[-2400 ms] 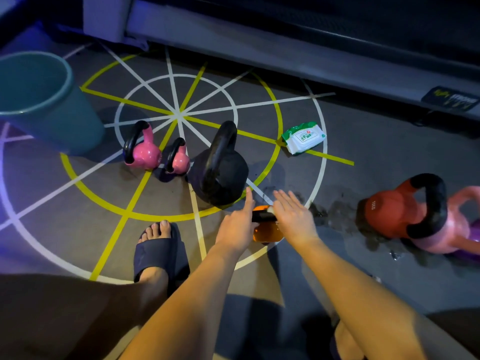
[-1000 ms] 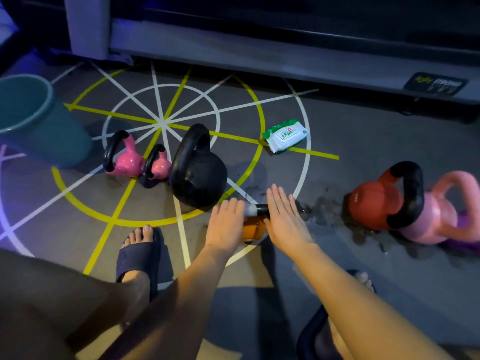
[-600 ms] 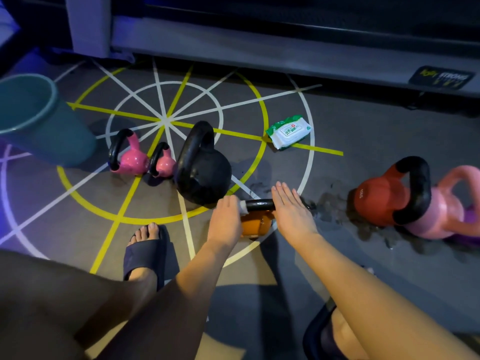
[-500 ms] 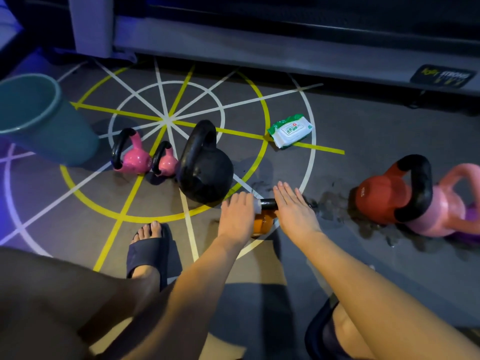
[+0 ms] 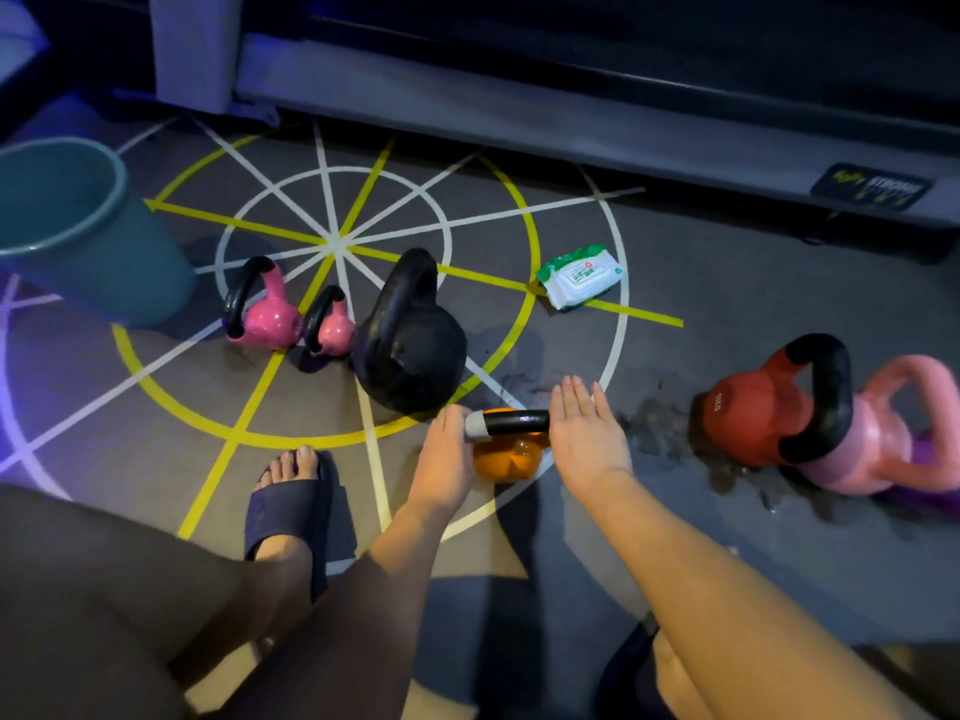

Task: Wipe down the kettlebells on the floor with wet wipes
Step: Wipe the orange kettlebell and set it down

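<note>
Two hands are counted, one pack of wipes (image 5: pixel 579 277) at upper right, one bucket (image 5: pixel 78 241) at upper left, and six kettlebells (image 5: pixel 415 350) plainly seen. At lower centre the orange kettlebell (image 5: pixel 506 462) is stood upright, its black handle (image 5: pixel 517 421) laid left to right. The left hand (image 5: pixel 447 459) is curled round a white wipe (image 5: pixel 478 426) on the handle's left end; the right hand (image 5: pixel 587 439) is held flat, fingers straight, at its right end.

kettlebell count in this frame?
6. Left cluster: pink kettlebell, smaller pink kettlebell, black kettlebell. Between left hand and right hand: orange kettlebell. Right: red kettlebell, pale pink kettlebell. Purple shape behind them may be a seventh.
</note>
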Available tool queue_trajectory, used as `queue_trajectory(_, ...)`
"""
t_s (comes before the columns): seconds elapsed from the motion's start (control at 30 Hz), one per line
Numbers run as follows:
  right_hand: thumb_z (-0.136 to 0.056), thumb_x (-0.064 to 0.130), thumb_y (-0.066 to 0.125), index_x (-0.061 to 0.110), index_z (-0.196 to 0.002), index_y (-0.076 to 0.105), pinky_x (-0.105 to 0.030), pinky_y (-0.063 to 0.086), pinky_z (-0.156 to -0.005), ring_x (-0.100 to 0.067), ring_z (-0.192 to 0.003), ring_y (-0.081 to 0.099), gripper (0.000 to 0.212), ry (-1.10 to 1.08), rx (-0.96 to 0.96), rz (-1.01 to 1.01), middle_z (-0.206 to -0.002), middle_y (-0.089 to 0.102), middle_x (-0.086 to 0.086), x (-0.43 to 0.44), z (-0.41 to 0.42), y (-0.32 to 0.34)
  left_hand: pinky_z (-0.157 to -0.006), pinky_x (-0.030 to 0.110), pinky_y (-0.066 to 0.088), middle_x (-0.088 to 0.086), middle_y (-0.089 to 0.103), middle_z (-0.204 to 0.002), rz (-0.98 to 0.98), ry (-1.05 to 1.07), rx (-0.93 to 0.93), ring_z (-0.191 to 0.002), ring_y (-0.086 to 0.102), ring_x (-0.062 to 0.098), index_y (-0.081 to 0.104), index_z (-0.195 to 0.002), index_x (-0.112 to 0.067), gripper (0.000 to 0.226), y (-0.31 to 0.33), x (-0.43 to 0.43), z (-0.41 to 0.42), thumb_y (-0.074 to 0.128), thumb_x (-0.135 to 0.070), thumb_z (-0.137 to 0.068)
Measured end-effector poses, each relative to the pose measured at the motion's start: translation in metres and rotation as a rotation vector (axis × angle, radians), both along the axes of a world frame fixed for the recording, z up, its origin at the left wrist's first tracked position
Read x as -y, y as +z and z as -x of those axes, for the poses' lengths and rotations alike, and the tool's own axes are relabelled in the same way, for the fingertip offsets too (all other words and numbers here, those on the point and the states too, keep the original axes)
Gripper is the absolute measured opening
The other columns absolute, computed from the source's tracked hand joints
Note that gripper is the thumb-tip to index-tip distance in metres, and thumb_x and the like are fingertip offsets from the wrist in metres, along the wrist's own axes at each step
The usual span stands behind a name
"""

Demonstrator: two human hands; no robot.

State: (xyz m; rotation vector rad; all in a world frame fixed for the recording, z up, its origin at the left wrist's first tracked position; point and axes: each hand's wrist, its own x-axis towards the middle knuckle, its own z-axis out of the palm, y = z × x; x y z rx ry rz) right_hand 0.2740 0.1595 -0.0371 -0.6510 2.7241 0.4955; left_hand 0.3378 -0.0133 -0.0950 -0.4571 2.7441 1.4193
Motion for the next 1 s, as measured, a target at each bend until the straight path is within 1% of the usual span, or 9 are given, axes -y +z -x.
queue_trajectory(0.1, -0.103, 0.004, 0.028, -0.006, -0.154, -0.004, -0.05, 0.0, -0.125, -0.037, -0.153, -0.002, 0.061, 0.001, -0.007, -0.037, -0.164, -0.001, -0.024, 0.006, 0.001, 0.002, -0.088, 0.03, 0.044, -0.005, 0.056, -0.102, -0.102, 0.116, 0.023, -0.099, 0.055, 0.013, 0.051, -0.1, -0.025, 0.034, 0.001, -0.005, -0.002, 0.049, 0.007, -0.089)
queue_trajectory(0.2, -0.104, 0.01, 0.033, -0.007, -0.153, -0.006, -0.052, 0.002, -0.124, -0.04, -0.153, -0.004, 0.065, 0.034, -0.032, -0.084, -0.163, -0.004, -0.027, 0.013, 0.005, 0.003, -0.092, 0.032, 0.047, -0.003, 0.059, -0.104, -0.094, 0.146, 0.092, -0.102, 0.058, 0.016, 0.052, -0.103, -0.023, 0.032, 0.005, -0.007, 0.005, 0.052, 0.006, -0.091)
queue_trajectory(0.27, -0.105, 0.011, 0.028, -0.007, -0.154, -0.007, -0.052, 0.001, -0.124, -0.04, -0.152, -0.008, 0.062, 0.033, -0.034, -0.1, -0.163, -0.008, -0.028, 0.014, 0.005, 0.003, -0.094, 0.034, 0.049, -0.003, 0.059, -0.106, 0.003, 0.125, 0.114, -0.105, 0.058, 0.017, 0.053, -0.106, -0.023, 0.029, 0.01, -0.008, 0.012, 0.057, 0.002, -0.093)
queue_trajectory(0.37, -0.105, 0.01, 0.021, -0.005, -0.155, -0.007, -0.053, 0.0, -0.124, -0.041, -0.151, -0.015, 0.059, 0.0, -0.011, -0.067, -0.162, -0.013, -0.028, 0.011, 0.0, -0.002, -0.099, 0.034, 0.045, 0.001, 0.056, -0.114, 0.246, 0.004, 0.063, -0.112, 0.052, 0.02, 0.056, -0.116, -0.018, 0.029, 0.013, -0.016, 0.018, 0.061, -0.003, -0.091)
queue_trajectory(0.47, -0.104, 0.011, 0.027, -0.003, -0.151, -0.019, -0.054, 0.002, -0.123, -0.039, -0.151, -0.016, 0.068, 0.032, -0.046, 0.042, -0.162, -0.016, -0.027, 0.008, -0.001, -0.004, -0.102, 0.033, 0.043, -0.001, 0.055, -0.12, 0.358, -0.091, 0.023, -0.117, 0.049, 0.019, 0.055, -0.124, -0.019, 0.036, 0.016, -0.018, 0.016, 0.059, -0.004, -0.091)
queue_trajectory(0.57, -0.101, 0.01, 0.031, -0.004, -0.147, -0.028, -0.053, 0.004, -0.124, -0.038, -0.151, -0.017, 0.076, 0.08, -0.08, 0.169, -0.161, -0.023, -0.025, 0.018, 0.0, -0.008, -0.101, 0.036, 0.047, -0.004, 0.055, -0.123, 0.275, -0.13, 0.033, -0.118, 0.049, 0.014, 0.054, -0.129, -0.024, 0.041, 0.011, -0.003, 0.012, 0.053, -0.002, -0.095)
queue_trajectory(0.67, -0.097, 0.002, 0.032, 0.0, -0.141, -0.036, -0.053, -0.003, -0.124, -0.036, -0.15, -0.022, 0.081, -0.024, 0.013, 0.22, -0.16, -0.028, -0.021, 0.033, -0.002, -0.012, -0.093, 0.037, 0.048, -0.008, 0.057, -0.114, 0.133, -0.098, 0.065, -0.109, 0.055, 0.015, 0.055, -0.116, -0.03, 0.034, 0.002, 0.013, 0.003, 0.055, -0.005, -0.093)
queue_trajectory(0.83, -0.095, -0.001, 0.03, 0.001, -0.152, -0.023, -0.053, -0.007, -0.123, -0.033, -0.149, -0.024, 0.078, -0.082, 0.118, 0.193, -0.162, -0.026, -0.016, 0.036, 0.008, -0.008, -0.089, 0.026, 0.042, -0.01, 0.067, -0.108, -0.093, 0.123, 0.103, -0.106, 0.06, 0.013, 0.063, -0.11, -0.03, 0.034, -0.002, 0.013, 0.004, 0.069, -0.006, -0.087)
queue_trajectory(1.0, -0.092, -0.001, 0.037, 0.003, -0.152, -0.023, -0.053, -0.005, -0.124, -0.032, -0.149, -0.025, 0.085, -0.12, 0.149, 0.206, -0.162, -0.027, -0.014, 0.039, 0.005, -0.007, -0.087, 0.021, 0.04, -0.009, 0.067, -0.102, -0.302, 0.179, 0.208, -0.101, 0.06, 0.01, 0.065, -0.109, -0.027, 0.033, -0.013, 0.015, 0.007, 0.077, -0.008, -0.085)
